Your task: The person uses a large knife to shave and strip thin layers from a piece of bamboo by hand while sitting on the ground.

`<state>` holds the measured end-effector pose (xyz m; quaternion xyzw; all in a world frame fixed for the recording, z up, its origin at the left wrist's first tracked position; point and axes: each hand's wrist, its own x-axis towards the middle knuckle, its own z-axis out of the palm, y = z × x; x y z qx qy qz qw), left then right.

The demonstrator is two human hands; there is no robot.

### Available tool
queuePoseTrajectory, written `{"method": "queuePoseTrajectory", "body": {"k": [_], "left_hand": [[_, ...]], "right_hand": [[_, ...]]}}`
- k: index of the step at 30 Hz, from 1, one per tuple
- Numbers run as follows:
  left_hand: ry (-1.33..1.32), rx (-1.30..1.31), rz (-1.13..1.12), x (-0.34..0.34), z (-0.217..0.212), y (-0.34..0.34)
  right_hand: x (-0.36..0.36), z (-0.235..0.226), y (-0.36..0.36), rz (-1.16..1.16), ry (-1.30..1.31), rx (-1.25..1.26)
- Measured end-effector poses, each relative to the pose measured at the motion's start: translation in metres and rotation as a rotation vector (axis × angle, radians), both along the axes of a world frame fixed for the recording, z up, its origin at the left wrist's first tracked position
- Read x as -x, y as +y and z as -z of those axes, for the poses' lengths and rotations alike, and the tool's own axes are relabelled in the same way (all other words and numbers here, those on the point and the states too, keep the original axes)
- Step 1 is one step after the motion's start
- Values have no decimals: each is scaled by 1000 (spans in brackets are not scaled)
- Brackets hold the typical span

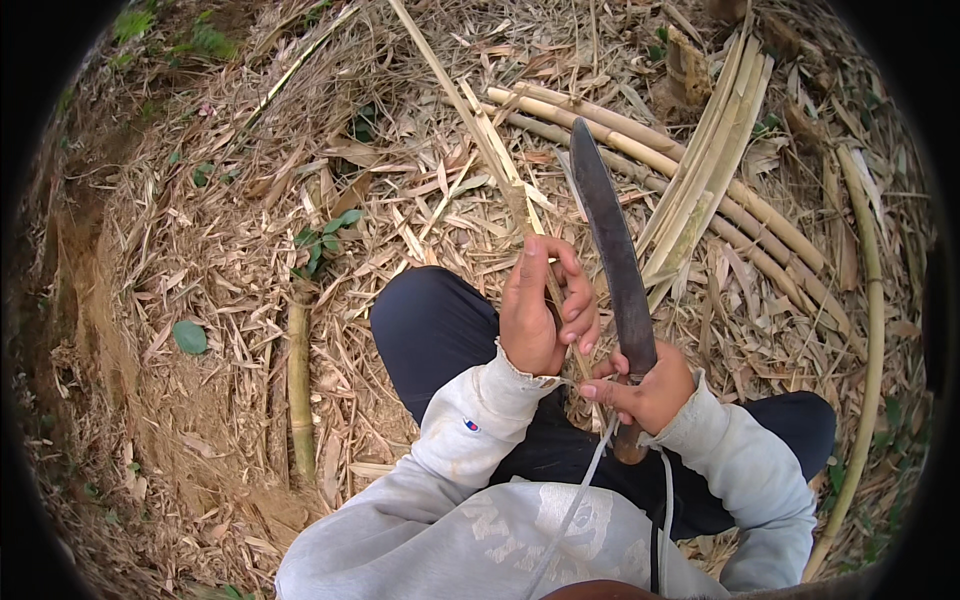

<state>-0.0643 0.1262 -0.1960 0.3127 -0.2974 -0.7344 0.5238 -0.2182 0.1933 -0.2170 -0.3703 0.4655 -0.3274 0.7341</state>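
My left hand (545, 310) is closed around a long, thin split bamboo strip (516, 200), which runs up and away to the far left. The strip's lower end passes down toward my right hand (648, 392), whose thumb and a finger lie close to it; whether they pinch it I cannot tell. That right hand grips a machete (612, 230) by its wooden handle. Its dark, broad blade points away from me, tilted slightly left, beside the strip and apart from it.
A bundle of split bamboo strips (705, 170) lies across several bamboo poles (610, 133) at the far right, near a cut stump (686, 70). A long curved pole (868, 300) lies along the right. A short bamboo piece (300, 390) is at left. Dry leaves and shavings cover the ground.
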Motion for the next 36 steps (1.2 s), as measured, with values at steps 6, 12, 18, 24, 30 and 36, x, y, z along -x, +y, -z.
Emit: {"method": "queuePoseTrajectory", "body": {"k": [6, 12, 18, 24, 30, 36], "left_hand": [[-192, 165, 10, -1, -2, 1], [-870, 535, -428, -33, -21, -19], [-1904, 1766, -624, -59, -136, -71], [-2343, 2073, 176, -28, -149, -187], [-2699, 1372, 872, -51, -63, -248], [-2843, 521, 1550, -46, -62, -189]], "right_hand": [[-2, 10, -2, 92, 53, 145], [8, 13, -9, 186, 78, 191], [13, 16, -8, 158, 199, 345], [8, 11, -7, 184, 255, 318], [7, 25, -8, 164, 120, 261], [39, 34, -3, 109, 79, 177]]}}
